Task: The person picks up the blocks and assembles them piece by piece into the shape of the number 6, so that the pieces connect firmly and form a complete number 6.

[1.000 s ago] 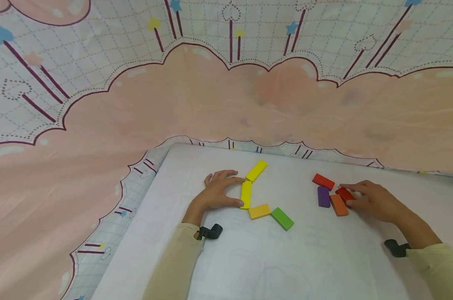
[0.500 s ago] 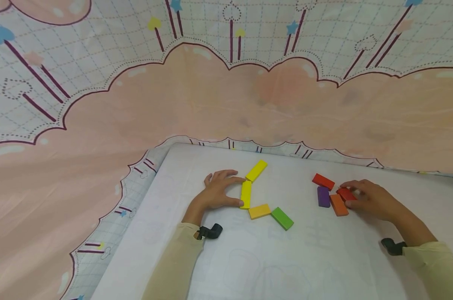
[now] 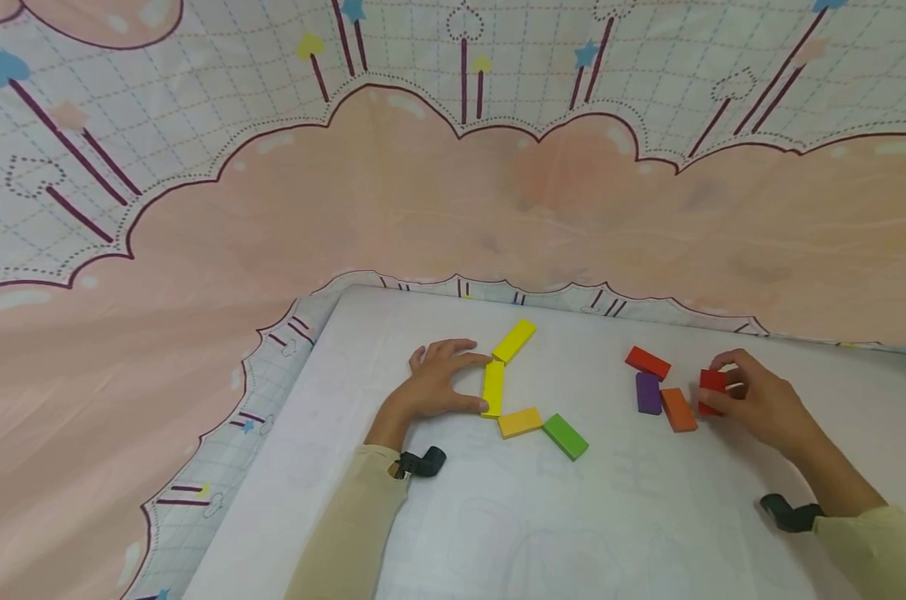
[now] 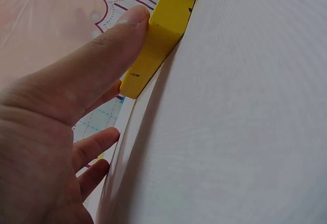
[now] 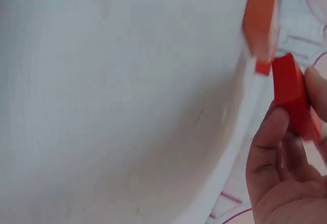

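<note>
In the head view my left hand (image 3: 439, 382) holds a yellow block (image 3: 493, 388) lying flat on the white tabletop, thumb near its lower end and index finger at its upper end. The left wrist view shows the thumb pressed against that yellow block (image 4: 162, 27). My right hand (image 3: 760, 404) pinches a red block (image 3: 712, 392) between thumb and fingers, just right of an orange block (image 3: 679, 410). Up close in the right wrist view, the red block (image 5: 292, 89) stands tilted in the fingers, apart from the blurred orange block (image 5: 259, 17).
A second yellow block (image 3: 514, 341), an amber block (image 3: 521, 422) and a green block (image 3: 566, 437) continue a bent row from the held yellow one. Beside the orange block lie a purple block (image 3: 648, 393) and another red block (image 3: 648, 362). A patterned curtain (image 3: 453, 208) hangs behind the table.
My right hand has gripped the red block, drawn it right, away from the orange block, and turned it more upright. The left hand and its row of blocks stay put.
</note>
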Demonstrator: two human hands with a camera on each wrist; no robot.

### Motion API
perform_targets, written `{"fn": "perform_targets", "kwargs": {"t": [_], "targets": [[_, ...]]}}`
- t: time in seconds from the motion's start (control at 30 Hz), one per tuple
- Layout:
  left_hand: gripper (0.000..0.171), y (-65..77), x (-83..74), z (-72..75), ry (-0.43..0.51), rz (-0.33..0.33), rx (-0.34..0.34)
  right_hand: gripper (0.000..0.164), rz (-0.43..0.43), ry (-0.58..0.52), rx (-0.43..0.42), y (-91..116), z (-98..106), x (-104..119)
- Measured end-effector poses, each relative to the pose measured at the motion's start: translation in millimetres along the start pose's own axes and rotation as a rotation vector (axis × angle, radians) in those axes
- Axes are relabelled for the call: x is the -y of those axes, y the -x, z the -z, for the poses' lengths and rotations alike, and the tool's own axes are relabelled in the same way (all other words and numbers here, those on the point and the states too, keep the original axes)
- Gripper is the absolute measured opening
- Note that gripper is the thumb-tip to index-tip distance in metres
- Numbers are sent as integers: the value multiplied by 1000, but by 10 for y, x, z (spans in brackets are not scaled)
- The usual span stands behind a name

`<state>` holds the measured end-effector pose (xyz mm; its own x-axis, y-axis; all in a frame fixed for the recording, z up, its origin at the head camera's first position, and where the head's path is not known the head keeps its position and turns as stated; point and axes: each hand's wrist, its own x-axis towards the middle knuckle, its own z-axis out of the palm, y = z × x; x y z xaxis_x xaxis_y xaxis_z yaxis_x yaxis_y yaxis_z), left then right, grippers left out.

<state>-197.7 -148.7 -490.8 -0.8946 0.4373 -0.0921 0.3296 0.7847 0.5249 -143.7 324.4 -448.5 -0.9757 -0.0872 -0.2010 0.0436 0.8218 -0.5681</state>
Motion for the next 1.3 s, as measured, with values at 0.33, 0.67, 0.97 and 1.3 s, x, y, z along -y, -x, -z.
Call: {"fn": "perform_targets", "kwargs": {"t": [0.33, 0.67, 0.97, 1.3], "targets": [[73, 16, -19, 17, 4, 3, 5, 61, 43, -118, 62, 228, -183, 316], [74, 12, -30, 16, 2, 12, 11, 57, 13, -280, 178, 400, -403, 569], [74, 12, -25, 13, 10, 13, 14, 57, -46, -423, 297, 495, -558, 681], [74, 5, -20, 6, -12, 15, 15, 48, -76, -420, 333, 492, -754, 726]]}}
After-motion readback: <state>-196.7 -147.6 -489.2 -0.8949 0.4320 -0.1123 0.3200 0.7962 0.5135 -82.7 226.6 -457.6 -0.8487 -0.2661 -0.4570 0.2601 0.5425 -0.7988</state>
